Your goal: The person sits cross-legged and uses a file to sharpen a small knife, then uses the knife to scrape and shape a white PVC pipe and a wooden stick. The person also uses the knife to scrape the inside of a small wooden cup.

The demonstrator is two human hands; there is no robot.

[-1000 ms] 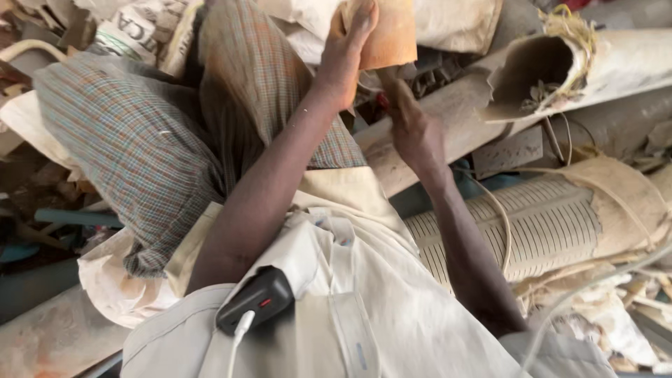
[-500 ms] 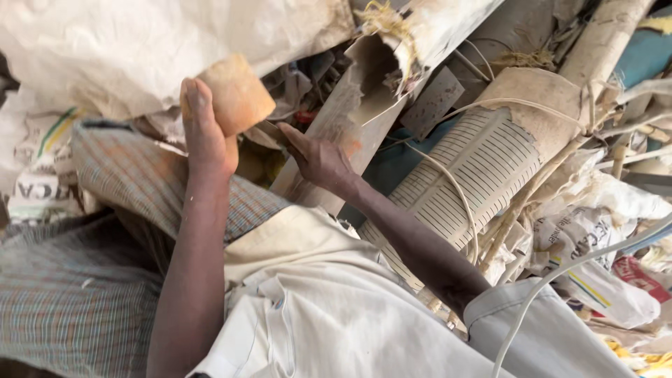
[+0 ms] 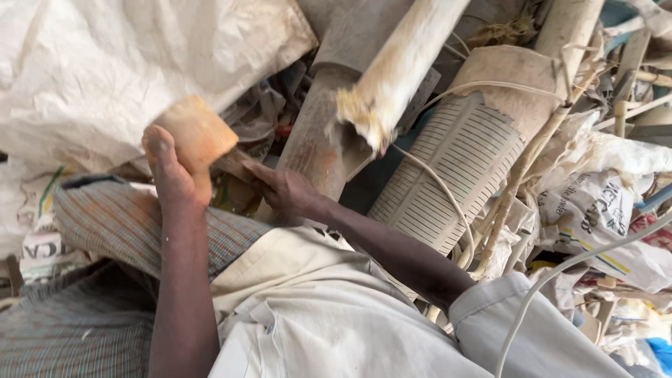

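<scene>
Wood block (image 3: 194, 133), tan and flat, sat high in the left hand (image 3: 171, 175), and the fingers were closed around its lower edge. Its top corner stuck up in front of a big white sack (image 3: 105, 63). The right hand (image 3: 283, 192) lay just beside it, curled on something thin and dark, maybe a stick, but the view was too blurry to be sure. That hand touched the bottom of a grey pipe (image 3: 318, 140). A pale pipe with a ragged, broken end (image 3: 392, 77) leaned over it. A white slotted pipe (image 3: 455, 168) lay near the right arm, with thin canes crossing it. Checked cloth (image 3: 105, 217) covered the knee below. Junk crowded every side, so only a small gap stayed open around the block.
</scene>
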